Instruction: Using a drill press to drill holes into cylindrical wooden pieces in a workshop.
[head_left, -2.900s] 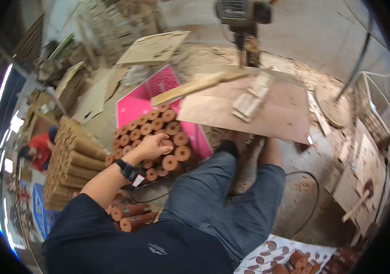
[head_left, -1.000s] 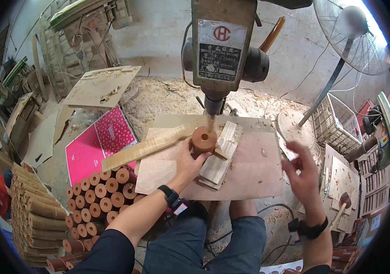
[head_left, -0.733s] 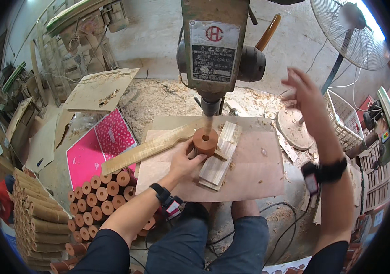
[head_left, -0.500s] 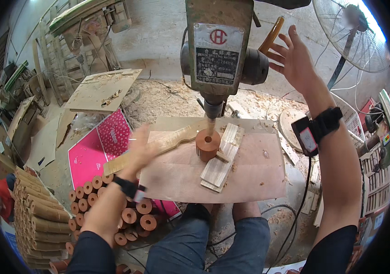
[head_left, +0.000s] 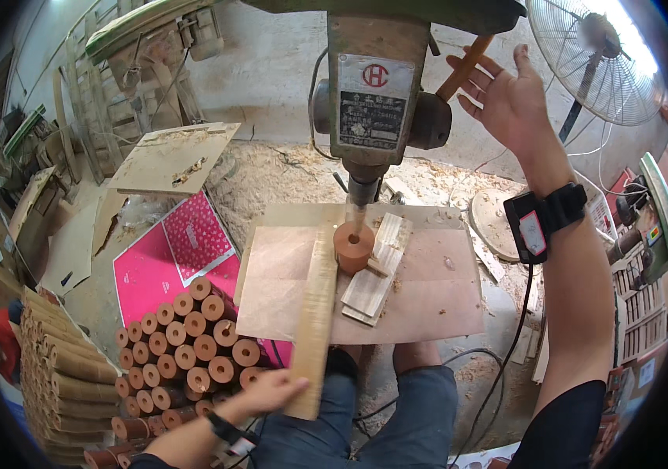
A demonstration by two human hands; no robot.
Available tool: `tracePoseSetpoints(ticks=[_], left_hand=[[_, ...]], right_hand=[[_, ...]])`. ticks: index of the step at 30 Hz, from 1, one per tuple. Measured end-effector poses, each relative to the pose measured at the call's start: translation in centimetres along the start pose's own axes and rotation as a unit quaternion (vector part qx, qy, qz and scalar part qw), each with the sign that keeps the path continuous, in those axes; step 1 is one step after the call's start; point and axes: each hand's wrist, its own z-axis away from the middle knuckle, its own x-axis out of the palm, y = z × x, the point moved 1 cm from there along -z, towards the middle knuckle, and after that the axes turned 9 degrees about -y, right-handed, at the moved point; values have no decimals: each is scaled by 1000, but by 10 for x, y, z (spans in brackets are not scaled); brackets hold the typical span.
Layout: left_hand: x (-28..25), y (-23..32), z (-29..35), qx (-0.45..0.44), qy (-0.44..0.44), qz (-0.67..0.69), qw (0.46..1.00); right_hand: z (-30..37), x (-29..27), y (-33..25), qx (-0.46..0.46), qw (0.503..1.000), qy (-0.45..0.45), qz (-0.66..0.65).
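My left hand [head_left: 271,392] grips the near end of a long flat wooden board [head_left: 312,328], thumb on top. The board lies across the left part of the drill press table, its far end beside a reddish-brown cylinder [head_left: 353,256]. This cylinder stands upright under the spindle, a hole in its top face; the drill bit [head_left: 356,219] is a blur just above the hole. Up at the right, my right hand [head_left: 506,98] is open, fingers spread against the orange-brown feed handle [head_left: 465,70] of the drill press [head_left: 369,102]. Pale wooden strips [head_left: 377,270] and a small wooden peg [head_left: 378,267] touch or adjoin the cylinder's right side.
Stacked reddish-brown drilled cylinders [head_left: 185,356] fill the lower left, beside a pink printed sheet [head_left: 154,273] and piled long wooden pieces [head_left: 76,363]. A wire-caged fan [head_left: 592,62] stands at the upper right. Wood shavings [head_left: 279,168] cover the area behind the table. A black cable [head_left: 517,352] hangs from my right wrist.
My left hand has moved toward me and now holds the board's near end. The board has swung from slanting leftward to pointing toward my lap. The feed handle and right hand have shifted slightly.
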Motion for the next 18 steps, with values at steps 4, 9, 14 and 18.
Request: tracePoseSetpoints(ticks=[4,9,14,18], left_hand=[[50,-13,-19,144,109,273,945],[44,-10,-13,97,28,302,948],[45,-1,-11,100,30,313,944],[46,-3,-12,79,24,320,944]], right_hand=[[21,2,-14,-9,998,-63,-24],[83,10,-14,-3,990,-120,74],[140,9,15,98,954,-95,267],[132,-11,51,218,869,-105,431]])
